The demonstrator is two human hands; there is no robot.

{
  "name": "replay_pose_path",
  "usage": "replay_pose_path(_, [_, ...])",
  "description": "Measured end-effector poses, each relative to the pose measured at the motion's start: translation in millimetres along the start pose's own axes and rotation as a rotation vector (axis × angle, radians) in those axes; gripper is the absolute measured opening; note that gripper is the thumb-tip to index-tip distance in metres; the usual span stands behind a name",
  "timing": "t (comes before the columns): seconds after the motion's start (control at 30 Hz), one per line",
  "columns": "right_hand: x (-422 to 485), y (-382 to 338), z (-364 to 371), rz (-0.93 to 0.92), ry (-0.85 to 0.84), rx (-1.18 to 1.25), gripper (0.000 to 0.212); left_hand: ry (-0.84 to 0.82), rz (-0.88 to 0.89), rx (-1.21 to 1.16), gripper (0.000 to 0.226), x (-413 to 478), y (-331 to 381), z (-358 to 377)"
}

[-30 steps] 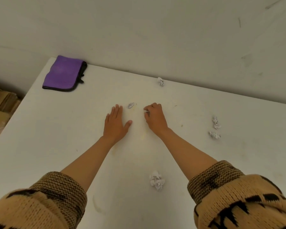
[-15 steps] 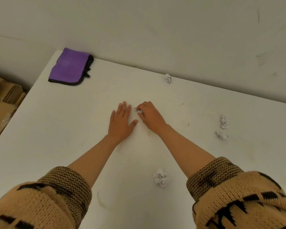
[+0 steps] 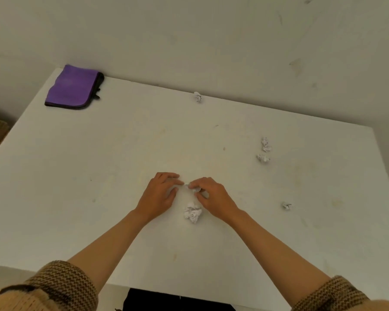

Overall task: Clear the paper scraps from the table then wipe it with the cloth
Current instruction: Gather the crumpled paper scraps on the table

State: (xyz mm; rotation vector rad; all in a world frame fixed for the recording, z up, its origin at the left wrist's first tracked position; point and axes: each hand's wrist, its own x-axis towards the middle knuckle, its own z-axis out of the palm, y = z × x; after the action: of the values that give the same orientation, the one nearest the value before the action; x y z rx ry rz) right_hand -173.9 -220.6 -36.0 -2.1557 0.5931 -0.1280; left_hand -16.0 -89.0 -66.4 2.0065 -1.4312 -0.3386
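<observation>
At the centre of the white table (image 3: pixel 76 176), two bare hands are recorded close together, fingertips nearly meeting. Right hand (image 3: pixel 211 196): fingers curled, grip closed on a small paper scrap (image 3: pixel 194 189) pinched at the fingertips. Left hand (image 3: pixel 160 195): laid palm-down, fingers loosely bent, nothing seen to be held; whether its fingertips touch the pinched scrap cannot be told. Large crumpled scrap (image 3: pixel 192 213): lying on the table just below and between the hands, near the right thumb, not grasped. Further scraps: one at the far edge (image 3: pixel 198 96), a pair to the right, one (image 3: pixel 266 144) just above the other (image 3: pixel 263 158), and a small one at right (image 3: pixel 286 206), all well apart from the hands. Purple cloth (image 3: pixel 73 87): folded, at the far left corner, untouched. Step judged in hand: the gathering of scraps, early in the task, with wiping not yet begun. Next move is judged to call for the large scrap to be taken up beside the one held, without the pinched piece being dropped, then for the outlying scraps to be reached. Obscured: the palm of the right hand, so any further paper held there cannot be confirmed; no bin is in view. Knitted sleeves (image 3: pixel 61 286) are cut off at the lower edge.
</observation>
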Motion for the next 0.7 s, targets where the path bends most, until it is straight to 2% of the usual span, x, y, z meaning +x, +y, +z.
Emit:
replay_pose_path(0.23, [-20, 0, -9, -0.052, -0.141, -0.145, 0.035, -0.013, -0.034, 0.074, 0.027, -2, 20, 10])
replay_pose_path(0.37, [-3, 2, -22, -0.065, 0.000, -0.196, 0.030, 0.080, -0.091, 0.181, 0.018, 24, 24, 5])
replay_pose_path(0.53, [42, 8, -41, 0.011, 0.082, -0.258, 0.030, 0.061, -0.129, 0.217, 0.019, 88, 16, -6])
replay_pose_path(0.6, [63, 14, -46, 0.095, 0.161, -0.367, 0.032, 0.051, -0.183, 0.248, 0.017, 120, 12, -9])
replay_pose_path(0.7, [91, 23, -54, 0.318, 0.294, -0.451, 0.039, 0.038, -0.282, 0.271, 0.024, 172, 5, -17])
